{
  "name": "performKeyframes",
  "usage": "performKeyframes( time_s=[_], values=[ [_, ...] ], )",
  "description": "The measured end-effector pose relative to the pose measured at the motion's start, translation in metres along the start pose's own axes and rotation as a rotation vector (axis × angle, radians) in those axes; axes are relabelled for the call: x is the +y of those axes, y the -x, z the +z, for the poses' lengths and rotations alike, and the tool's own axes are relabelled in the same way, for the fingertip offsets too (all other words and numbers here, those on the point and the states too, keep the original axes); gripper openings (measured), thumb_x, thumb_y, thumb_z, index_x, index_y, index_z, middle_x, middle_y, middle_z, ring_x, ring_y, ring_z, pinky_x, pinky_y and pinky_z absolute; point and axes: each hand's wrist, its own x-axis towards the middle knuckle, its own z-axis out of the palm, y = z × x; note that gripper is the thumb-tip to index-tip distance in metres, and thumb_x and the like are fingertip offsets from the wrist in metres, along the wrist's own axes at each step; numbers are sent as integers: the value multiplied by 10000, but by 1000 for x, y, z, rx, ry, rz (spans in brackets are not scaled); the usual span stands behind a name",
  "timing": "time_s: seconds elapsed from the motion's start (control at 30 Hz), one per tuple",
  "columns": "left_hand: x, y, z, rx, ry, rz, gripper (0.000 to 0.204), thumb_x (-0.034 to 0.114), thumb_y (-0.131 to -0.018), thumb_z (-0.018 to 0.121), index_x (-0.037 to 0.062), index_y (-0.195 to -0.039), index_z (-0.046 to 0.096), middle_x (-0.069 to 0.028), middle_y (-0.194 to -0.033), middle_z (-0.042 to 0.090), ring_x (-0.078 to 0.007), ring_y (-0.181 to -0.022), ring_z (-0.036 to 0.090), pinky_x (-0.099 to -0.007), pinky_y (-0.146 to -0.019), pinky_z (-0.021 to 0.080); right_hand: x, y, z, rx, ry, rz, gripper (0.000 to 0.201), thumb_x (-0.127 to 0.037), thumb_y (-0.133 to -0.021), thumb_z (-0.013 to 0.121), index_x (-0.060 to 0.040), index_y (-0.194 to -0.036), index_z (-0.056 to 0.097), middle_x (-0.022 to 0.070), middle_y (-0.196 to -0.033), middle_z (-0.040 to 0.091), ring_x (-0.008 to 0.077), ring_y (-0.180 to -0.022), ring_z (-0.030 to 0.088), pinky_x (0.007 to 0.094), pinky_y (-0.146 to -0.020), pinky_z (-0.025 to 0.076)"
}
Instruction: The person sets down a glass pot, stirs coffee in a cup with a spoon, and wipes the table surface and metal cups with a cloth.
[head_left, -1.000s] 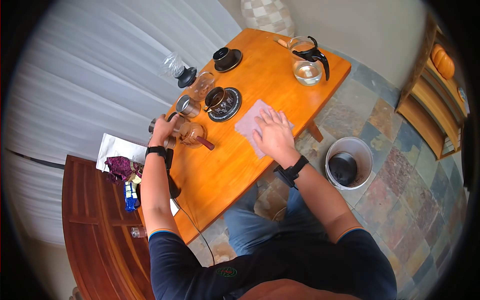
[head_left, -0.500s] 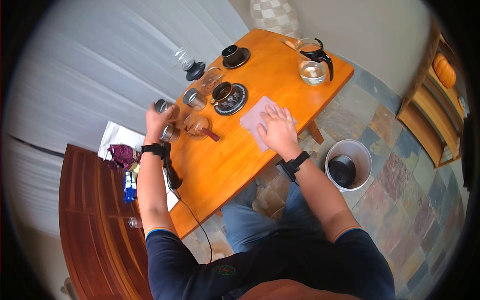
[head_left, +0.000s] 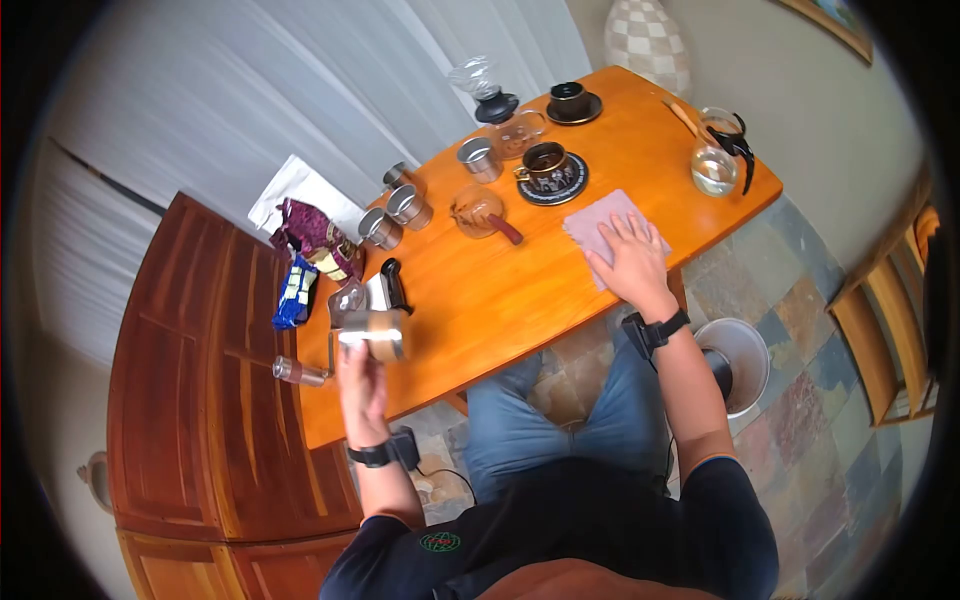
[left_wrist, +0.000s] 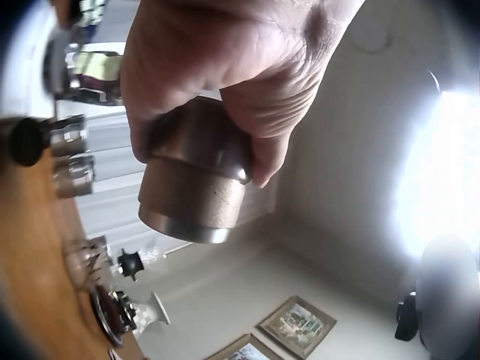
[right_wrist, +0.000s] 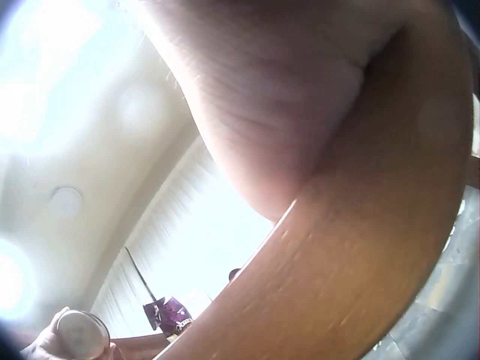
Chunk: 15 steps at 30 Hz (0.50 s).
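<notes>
My left hand grips a small metal canister, lying sideways above the table's near left corner. In the left wrist view the canister shows a brownish band and a silver rim, with thumb and fingers curled round its darker end. The right wrist view catches its round end from afar. Flat with fingers spread, my right hand rests on a pink cloth. Left of the cloth stand a dark cup on a patterned saucer and a glass pot with a red-brown handle.
Several steel cups stand along the back left edge. Behind are a glass dripper, a second dark cup and a water jug. Bags lie far left, near a clear-and-metal cylinder. A bucket is on the floor.
My left hand has come from the steel cups at the back left to the near left corner, with the canister now in it. The head view has shifted left; my right hand stays on the cloth.
</notes>
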Motion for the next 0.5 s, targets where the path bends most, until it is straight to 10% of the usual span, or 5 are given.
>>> performKeyframes(
  time_s=[0.13, 0.5],
  values=[
    [-59, 29, 0, -25, 268, -254, 501, 221, -943, 735, 47, -1371, 540, -81, -1301, 631, -231, -1199, 613, -419, -1060, 499, -18, 15, 5, 44, 55, -45, 642, -534, -914, 626, -55, -1339, 647, 237, -1441, 562, 424, -1415, 431, 580, -1170, 260],
    [-103, -4, 49, -59, 414, -245, 635, 576, -1057, 417, 37, -1370, 538, -134, -1249, 655, -277, -1090, 668, -405, -919, 569, -88, 71, -47, -252, -26, -234, 948, -479, -738, 837, -98, -1519, 456, 212, -1591, 384, 377, -1509, 301, 578, -1228, 162]
  ],
)
